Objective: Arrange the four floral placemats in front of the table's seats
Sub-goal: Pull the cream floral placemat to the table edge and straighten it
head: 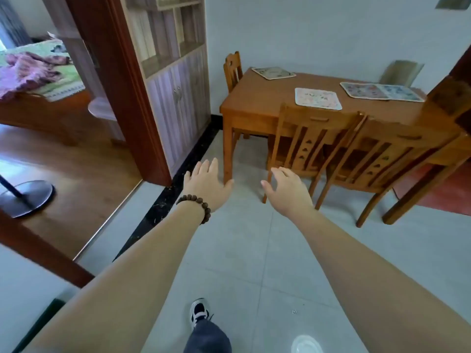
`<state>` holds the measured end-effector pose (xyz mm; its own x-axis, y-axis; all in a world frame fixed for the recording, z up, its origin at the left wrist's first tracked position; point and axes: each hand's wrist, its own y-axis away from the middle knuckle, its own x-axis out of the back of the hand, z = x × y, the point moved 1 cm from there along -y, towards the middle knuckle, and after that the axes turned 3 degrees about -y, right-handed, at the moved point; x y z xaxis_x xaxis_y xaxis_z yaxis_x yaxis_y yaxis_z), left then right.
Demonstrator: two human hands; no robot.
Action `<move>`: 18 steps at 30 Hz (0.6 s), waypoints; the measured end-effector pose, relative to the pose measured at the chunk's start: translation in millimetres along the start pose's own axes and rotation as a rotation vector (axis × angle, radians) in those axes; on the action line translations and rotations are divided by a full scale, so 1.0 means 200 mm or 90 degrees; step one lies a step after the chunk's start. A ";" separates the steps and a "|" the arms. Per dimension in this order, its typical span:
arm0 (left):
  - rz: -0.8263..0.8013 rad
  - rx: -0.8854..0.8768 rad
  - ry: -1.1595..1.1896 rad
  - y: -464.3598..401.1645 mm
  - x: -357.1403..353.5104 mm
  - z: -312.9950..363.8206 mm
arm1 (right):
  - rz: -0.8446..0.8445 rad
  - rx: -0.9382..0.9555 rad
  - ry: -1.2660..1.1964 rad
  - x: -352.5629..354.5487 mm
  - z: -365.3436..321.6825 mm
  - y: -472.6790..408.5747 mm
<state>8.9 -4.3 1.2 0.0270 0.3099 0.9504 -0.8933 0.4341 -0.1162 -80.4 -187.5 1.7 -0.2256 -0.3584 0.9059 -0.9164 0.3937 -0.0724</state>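
A wooden dining table [257,103] stands against the far wall. A pale placemat [273,72] lies at its far left corner, near the end chair [233,68]. A pink floral placemat [317,98] lies by the near edge, behind the left front chair [311,141]. Two blue-toned placemats lie side by side at the right, one [363,90] left of the other [404,93]. My left hand [206,186], with a bead bracelet at the wrist, and my right hand [286,189] reach forward over the floor, fingers spread, holding nothing, well short of the table.
A second front chair [382,159] stands right of the first, both pushed in. A cabinet [175,80] and a red-brown door frame [122,93] stand at the left, with a bedroom beyond. A round black stand base [25,197] sits on the wooden floor. Grey tiled floor [242,250] lies ahead.
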 end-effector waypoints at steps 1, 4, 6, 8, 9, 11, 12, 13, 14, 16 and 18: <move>0.003 0.006 0.000 -0.04 0.00 -0.03 | 0.002 0.006 0.001 -0.03 -0.01 -0.05; -0.002 0.029 -0.007 -0.28 -0.06 -0.18 | -0.019 0.008 0.002 -0.15 -0.09 -0.32; -0.018 0.038 -0.008 -0.46 -0.09 -0.29 | -0.036 0.008 0.001 -0.24 -0.14 -0.54; -0.023 0.044 -0.017 -0.66 -0.10 -0.41 | -0.045 0.009 0.002 -0.32 -0.22 -0.78; -0.025 0.045 -0.023 -0.77 -0.10 -0.46 | -0.047 0.009 0.007 -0.35 -0.26 -0.90; -0.032 0.046 -0.029 -0.99 -0.07 -0.57 | -0.047 0.009 0.003 -0.40 -0.35 -1.15; -0.037 0.044 -0.031 -1.10 -0.05 -0.62 | -0.044 0.006 -0.004 -0.42 -0.39 -1.25; -0.039 0.042 -0.033 -1.20 -0.04 -0.66 | -0.039 0.006 -0.011 -0.43 -0.42 -1.36; -0.039 0.039 -0.035 -1.30 -0.02 -0.69 | -0.036 0.006 -0.016 -0.45 -0.45 -1.46; -0.046 0.034 -0.040 -1.48 0.00 -0.74 | -0.032 0.001 -0.018 -0.47 -0.50 -1.63; -0.054 0.029 -0.038 -1.64 0.00 -0.78 | -0.034 -0.006 -0.017 -0.49 -0.54 -1.79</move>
<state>372.3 -14.3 -6.0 0.0777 0.2216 0.9720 -0.9084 0.4175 -0.0225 305.4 -202.1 -15.8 -0.1858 -0.4012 0.8969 -0.9244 0.3809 -0.0211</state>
